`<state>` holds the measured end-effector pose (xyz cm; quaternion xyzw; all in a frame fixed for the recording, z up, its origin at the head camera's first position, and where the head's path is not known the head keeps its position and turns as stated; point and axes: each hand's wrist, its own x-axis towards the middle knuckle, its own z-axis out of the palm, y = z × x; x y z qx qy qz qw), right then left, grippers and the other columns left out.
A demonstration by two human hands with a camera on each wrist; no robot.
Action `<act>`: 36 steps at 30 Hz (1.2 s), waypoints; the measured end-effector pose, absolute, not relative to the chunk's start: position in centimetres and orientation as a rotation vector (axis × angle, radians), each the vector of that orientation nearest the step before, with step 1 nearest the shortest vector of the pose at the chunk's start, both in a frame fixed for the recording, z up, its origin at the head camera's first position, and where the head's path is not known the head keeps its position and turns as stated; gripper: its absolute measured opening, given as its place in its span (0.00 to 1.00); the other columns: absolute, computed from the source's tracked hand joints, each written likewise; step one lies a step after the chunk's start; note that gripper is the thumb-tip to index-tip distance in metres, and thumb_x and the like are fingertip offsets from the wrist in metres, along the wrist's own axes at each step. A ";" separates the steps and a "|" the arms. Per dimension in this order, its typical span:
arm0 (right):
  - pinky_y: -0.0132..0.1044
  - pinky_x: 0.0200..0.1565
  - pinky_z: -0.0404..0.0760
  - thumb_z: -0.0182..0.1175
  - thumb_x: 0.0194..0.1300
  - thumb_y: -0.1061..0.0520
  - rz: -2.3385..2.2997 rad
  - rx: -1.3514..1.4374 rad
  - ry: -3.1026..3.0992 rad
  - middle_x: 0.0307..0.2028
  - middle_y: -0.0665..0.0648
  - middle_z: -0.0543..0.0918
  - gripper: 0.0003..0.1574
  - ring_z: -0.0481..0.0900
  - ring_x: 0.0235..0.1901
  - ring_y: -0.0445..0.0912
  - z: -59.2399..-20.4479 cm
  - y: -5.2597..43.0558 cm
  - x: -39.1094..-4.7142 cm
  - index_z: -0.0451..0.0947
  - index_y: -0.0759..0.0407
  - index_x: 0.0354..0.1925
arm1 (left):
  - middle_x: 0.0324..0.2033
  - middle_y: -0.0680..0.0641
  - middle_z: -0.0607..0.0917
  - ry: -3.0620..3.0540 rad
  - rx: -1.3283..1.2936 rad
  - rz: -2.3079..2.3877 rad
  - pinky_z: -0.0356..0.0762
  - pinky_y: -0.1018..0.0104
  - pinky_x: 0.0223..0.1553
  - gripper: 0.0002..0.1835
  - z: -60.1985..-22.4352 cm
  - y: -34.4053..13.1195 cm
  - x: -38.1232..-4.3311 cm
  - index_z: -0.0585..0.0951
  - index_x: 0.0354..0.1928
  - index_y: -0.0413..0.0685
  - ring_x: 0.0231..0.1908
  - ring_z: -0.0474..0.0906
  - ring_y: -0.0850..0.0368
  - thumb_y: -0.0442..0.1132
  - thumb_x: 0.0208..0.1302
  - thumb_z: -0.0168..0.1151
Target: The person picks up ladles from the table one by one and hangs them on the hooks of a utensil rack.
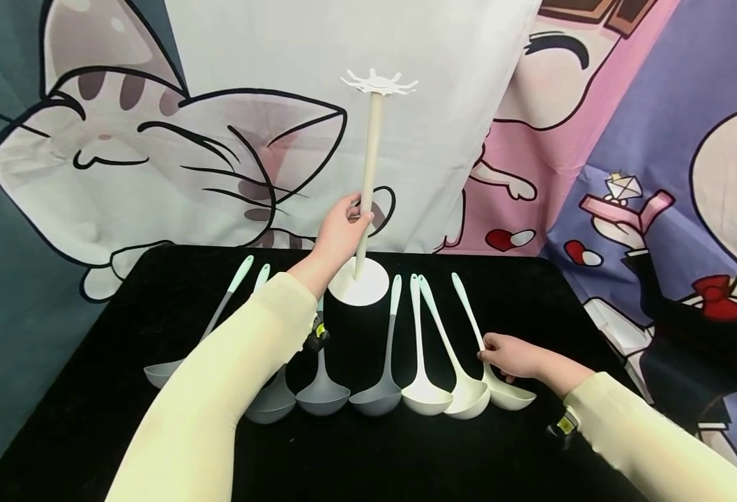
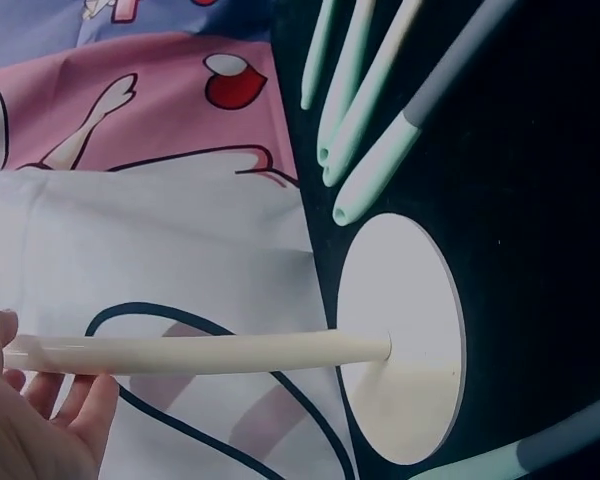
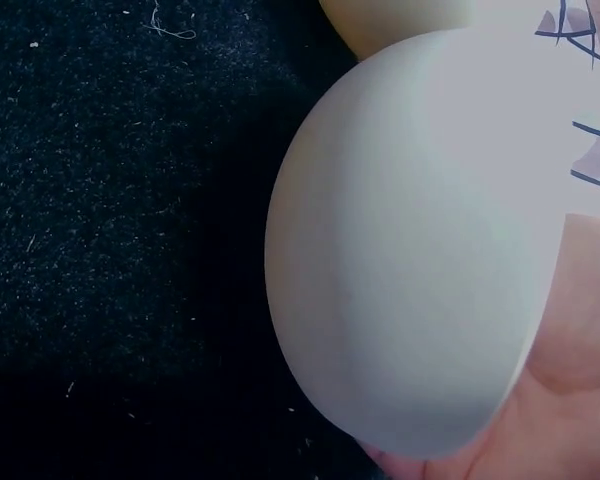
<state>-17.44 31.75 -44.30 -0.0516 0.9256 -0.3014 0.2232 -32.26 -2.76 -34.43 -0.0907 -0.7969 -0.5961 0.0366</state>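
My left hand [image 1: 338, 233] grips the cream post [image 1: 372, 139] of a utensil stand partway up. The stand has a round white base [image 1: 371, 289] at the table's back and a ring of upturned hooks [image 1: 378, 84] on top. In the left wrist view, the fingers of the left hand [image 2: 42, 430] wrap the post [image 2: 230, 354]. At the right end of a row, my right hand [image 1: 515, 355] pinches a white ladle [image 1: 511, 397] low on its handle. Its rounded bowl [image 3: 410, 250] fills the right wrist view and hides most of that hand [image 3: 570, 340].
Two more white ladles [image 1: 427, 399] lie left of the held one. Several grey ladles [image 1: 377, 399] with mint handle ends continue the row, partly behind my left sleeve [image 1: 236, 362]. A black cloth [image 1: 368, 460] covers the table; a cartoon-printed curtain [image 1: 268, 42] hangs behind.
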 end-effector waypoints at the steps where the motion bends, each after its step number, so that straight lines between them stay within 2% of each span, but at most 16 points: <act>1: 0.39 0.21 0.77 0.57 0.70 0.59 -0.831 -0.146 2.556 0.24 0.55 0.70 0.08 0.70 0.20 0.45 -44.3 31.7 -17.4 0.69 0.58 0.33 | 0.59 0.48 0.80 -2.453 -0.292 -1.812 0.76 0.59 0.55 0.30 -34.5 -2.7 -32.4 0.65 0.73 0.53 0.55 0.77 0.56 0.47 0.72 0.60; 13: 0.40 0.22 0.78 0.58 0.70 0.59 -0.839 -0.147 2.560 0.21 0.54 0.70 0.09 0.70 0.18 0.45 -44.2 31.7 -17.5 0.68 0.60 0.35 | 0.55 0.51 0.79 -2.561 -0.398 -1.619 0.78 0.56 0.51 0.24 -35.2 -3.1 -33.4 0.68 0.70 0.58 0.54 0.78 0.56 0.46 0.75 0.56; 25: 0.39 0.21 0.80 0.60 0.69 0.59 -0.812 -0.045 2.589 0.23 0.56 0.71 0.09 0.72 0.19 0.46 -43.4 31.0 -17.5 0.69 0.61 0.39 | 0.55 0.46 0.80 -2.651 -0.518 -1.481 0.77 0.53 0.52 0.23 -35.2 -3.4 -33.8 0.63 0.70 0.56 0.54 0.78 0.51 0.45 0.77 0.52; 36: 0.41 0.21 0.82 0.60 0.66 0.61 -0.791 0.026 2.611 0.24 0.60 0.76 0.07 0.77 0.22 0.49 -43.3 30.6 -17.7 0.71 0.62 0.36 | 0.50 0.46 0.80 -2.632 -0.532 -1.399 0.77 0.53 0.50 0.24 -35.4 -3.1 -33.7 0.63 0.69 0.53 0.52 0.79 0.50 0.42 0.75 0.54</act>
